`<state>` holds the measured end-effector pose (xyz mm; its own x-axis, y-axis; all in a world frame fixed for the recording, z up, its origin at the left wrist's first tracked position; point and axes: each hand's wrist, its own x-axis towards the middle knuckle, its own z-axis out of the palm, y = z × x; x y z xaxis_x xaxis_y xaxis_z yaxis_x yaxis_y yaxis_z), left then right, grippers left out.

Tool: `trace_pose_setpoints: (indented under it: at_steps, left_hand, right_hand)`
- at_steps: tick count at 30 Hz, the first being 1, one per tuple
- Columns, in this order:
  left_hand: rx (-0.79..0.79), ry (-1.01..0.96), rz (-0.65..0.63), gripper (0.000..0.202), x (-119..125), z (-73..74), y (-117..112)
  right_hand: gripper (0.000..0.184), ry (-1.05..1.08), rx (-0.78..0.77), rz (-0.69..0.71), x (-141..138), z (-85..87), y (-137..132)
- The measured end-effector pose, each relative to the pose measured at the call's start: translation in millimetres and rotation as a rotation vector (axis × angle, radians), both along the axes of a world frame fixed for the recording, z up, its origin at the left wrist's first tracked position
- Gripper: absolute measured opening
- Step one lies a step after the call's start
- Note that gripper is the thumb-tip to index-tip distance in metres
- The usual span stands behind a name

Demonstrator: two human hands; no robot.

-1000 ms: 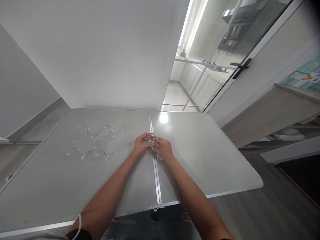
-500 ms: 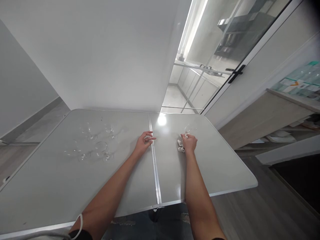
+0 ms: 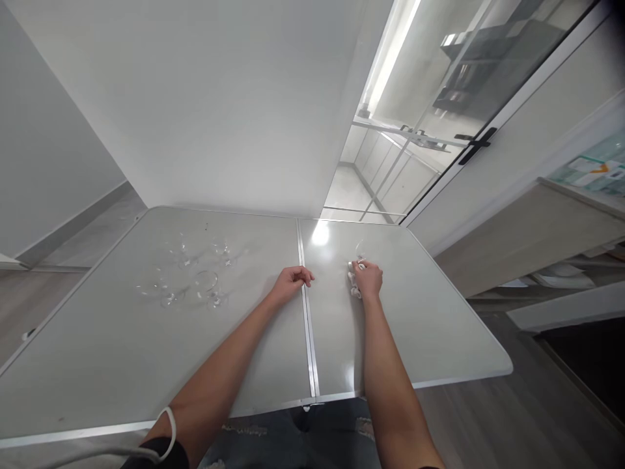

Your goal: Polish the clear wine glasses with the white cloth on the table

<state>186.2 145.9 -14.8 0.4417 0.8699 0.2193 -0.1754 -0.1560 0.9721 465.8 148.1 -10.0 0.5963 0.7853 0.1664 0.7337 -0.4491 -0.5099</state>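
Note:
My right hand (image 3: pixel 368 279) is closed around a small white cloth (image 3: pixel 352 283) and rests on the right half of the grey table (image 3: pixel 430 326). A clear glass (image 3: pixel 362 249) stands just beyond its fingertips; whether the fingers touch it is unclear. My left hand (image 3: pixel 291 281) lies by the table's centre seam, fingers curled loosely, nothing visible in it. Several clear stemmed glasses (image 3: pixel 207 286) stand on the left half of the table, well left of that hand.
A metal seam (image 3: pixel 306 326) runs down the middle of the table. A white wall stands behind it, with a glass door (image 3: pixel 439 98) at the right rear. A wooden shelf unit (image 3: pixel 537 228) is at the right. A white cable (image 3: pixel 166 430) loops by my left elbow.
A second ago both hands held the glass together at the seam. The right hand carried it to the right half of the table with the cloth; the left hand stayed by the seam and curled.

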Motion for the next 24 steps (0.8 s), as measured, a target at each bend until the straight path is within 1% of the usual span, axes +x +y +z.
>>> trace_pose_setpoints:
  at_steps: [5,8,11,13,15,17,19,21,22,24]
  left_hand:
    - [0.029,-0.037,0.014,0.024,0.5,-5.5,3.3]
    - [0.032,-0.037,0.032,0.024,1.2,-10.7,6.0]
    - [0.041,-0.054,0.037,0.024,2.4,-14.3,6.8]
    - [0.046,-0.075,0.035,0.023,2.8,-15.5,6.9]
    - [0.041,-0.079,0.041,0.022,2.8,-16.2,7.4]
    - [0.035,-0.056,0.053,0.023,2.6,-17.2,8.5]
    - [0.026,-0.029,0.071,0.024,2.5,-18.7,9.7]
    - [0.014,-0.021,0.091,0.025,2.4,-20.6,10.1]
    - [0.01,-0.023,0.104,0.025,2.4,-21.5,9.7]
    - [0.019,-0.033,0.137,0.023,2.0,-22.7,7.8]
  right_hand:
    - [0.037,0.02,0.013,0.042,-3.1,1.6,0.1]
    - [0.042,0.073,0.07,0.089,-2.5,0.8,0.9]
    - [0.046,0.117,0.164,0.126,-1.2,-2.4,0.2]
    - [0.04,0.102,0.235,0.107,-0.5,-3.8,-2.6]
    - [0.032,0.017,0.337,0.044,-1.6,-2.4,-7.5]
    - [0.031,-0.112,0.477,-0.013,-7.2,3.7,-14.0]
    - [0.032,-0.218,0.609,0.002,-22.0,15.7,-22.0]
    - [0.031,-0.259,0.677,0.109,-50.4,33.3,-31.9]
    - [0.029,-0.25,0.684,0.201,-70.5,43.7,-37.9]
    - [0.024,-0.169,0.652,0.442,-120.7,65.7,-52.0]
